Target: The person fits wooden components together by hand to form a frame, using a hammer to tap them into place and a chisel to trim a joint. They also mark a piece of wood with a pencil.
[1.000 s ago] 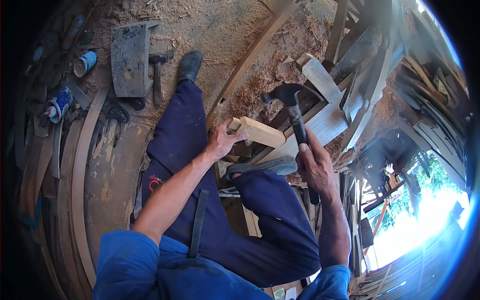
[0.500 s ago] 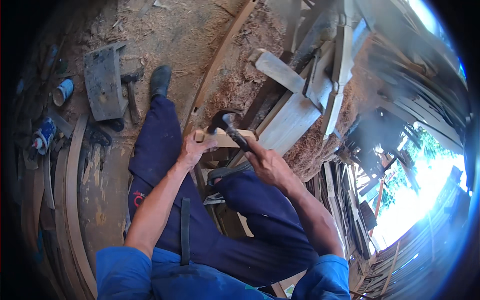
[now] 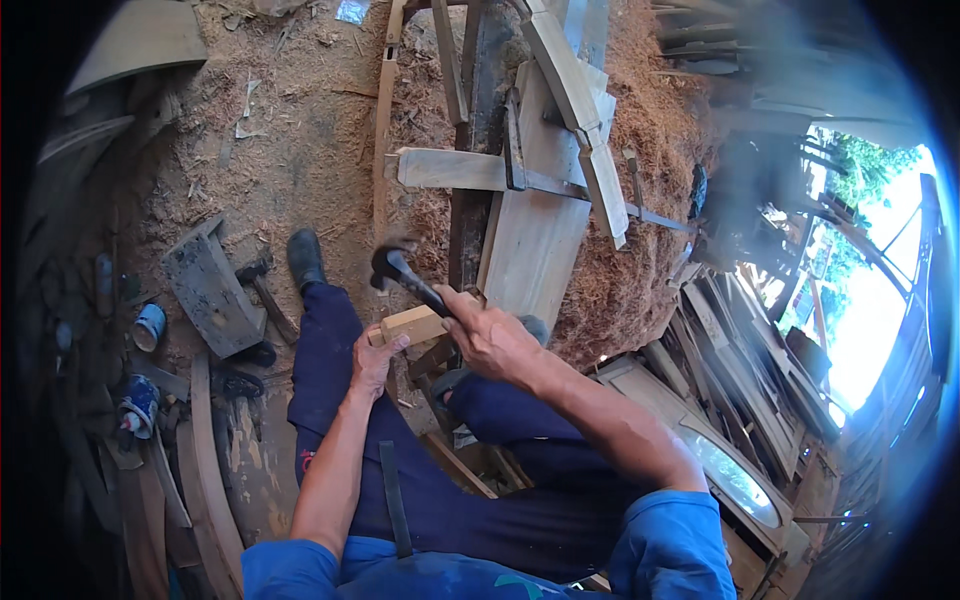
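My left hand (image 3: 372,360) is closed around the near-left end of a short, pale wooden block (image 3: 416,324). My right hand (image 3: 492,340) grips the handle of a claw hammer (image 3: 420,288) with a dark head. The head is held above and beyond the block, apart from it and slightly blurred. The block's right end is hidden behind my right hand. Whether a nail or other small piece stands at the block cannot be made out.
Clamped boards lie over a wooden bench (image 3: 535,250) ahead. Left of my leg are a wooden stool-like block (image 3: 212,290), another hammer (image 3: 268,295) and cans (image 3: 149,327). Curved planks (image 3: 210,470) lie at the left; a framed oval mirror (image 3: 735,478) leans at the right among stacked boards.
My view has swung to the right, so the whole scene sits differently. The hammer head has lifted farther from the block. Both hands keep their holds.
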{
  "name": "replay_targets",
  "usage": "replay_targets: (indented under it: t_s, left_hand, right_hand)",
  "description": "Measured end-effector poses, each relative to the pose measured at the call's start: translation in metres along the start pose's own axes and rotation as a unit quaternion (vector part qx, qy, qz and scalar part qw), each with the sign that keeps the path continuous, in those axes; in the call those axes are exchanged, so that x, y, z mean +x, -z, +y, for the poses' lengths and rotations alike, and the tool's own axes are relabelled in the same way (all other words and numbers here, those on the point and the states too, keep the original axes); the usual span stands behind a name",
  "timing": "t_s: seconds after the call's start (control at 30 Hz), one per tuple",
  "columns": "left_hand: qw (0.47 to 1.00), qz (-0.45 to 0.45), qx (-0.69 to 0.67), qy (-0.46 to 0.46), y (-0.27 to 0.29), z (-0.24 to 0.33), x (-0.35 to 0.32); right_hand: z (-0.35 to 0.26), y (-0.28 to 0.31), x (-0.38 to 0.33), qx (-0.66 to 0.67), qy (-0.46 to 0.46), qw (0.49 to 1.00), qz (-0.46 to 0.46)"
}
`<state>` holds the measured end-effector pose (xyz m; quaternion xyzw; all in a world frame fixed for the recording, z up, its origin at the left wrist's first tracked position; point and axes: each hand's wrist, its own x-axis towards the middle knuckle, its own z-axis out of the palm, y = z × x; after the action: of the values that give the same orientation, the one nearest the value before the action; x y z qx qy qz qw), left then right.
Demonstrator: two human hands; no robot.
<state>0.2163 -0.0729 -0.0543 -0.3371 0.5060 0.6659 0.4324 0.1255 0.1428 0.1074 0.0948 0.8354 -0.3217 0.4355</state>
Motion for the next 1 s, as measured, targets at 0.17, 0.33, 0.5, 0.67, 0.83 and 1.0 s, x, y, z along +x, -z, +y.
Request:
replay_targets:
  t_s: [0.17,0.33,0.5,0.67,0.83,1.0]
  left_hand:
    - [0.999,-0.019,0.022,0.029,-0.003,-0.003,-0.004]
    - [0.994,-0.020,0.093,0.058,0.004,-0.001,-0.004]
    - [0.984,-0.035,0.174,0.023,0.023,-0.043,-0.011]
    - [0.897,-0.177,0.405,0.001,0.023,-0.034,-0.009]
    - [0.895,-0.196,0.401,0.012,0.049,-0.034,-0.012]
    - [0.922,-0.200,0.301,0.139,0.085,0.056,-0.015]
  right_hand:
    - [-0.001,0.014,-0.005,-0.048,0.025,0.996,-0.074]
    - [0.016,-0.008,-0.008,-0.082,0.001,0.989,-0.127]
    - [-0.021,0.007,-0.009,-0.084,0.010,0.987,-0.138]
    - [-0.024,0.042,-0.018,-0.011,0.002,0.996,-0.087]
    - [0.030,0.065,-0.074,-0.039,0.015,0.999,0.002]
    - [0.123,0.053,-0.137,0.023,-0.151,0.981,0.121]
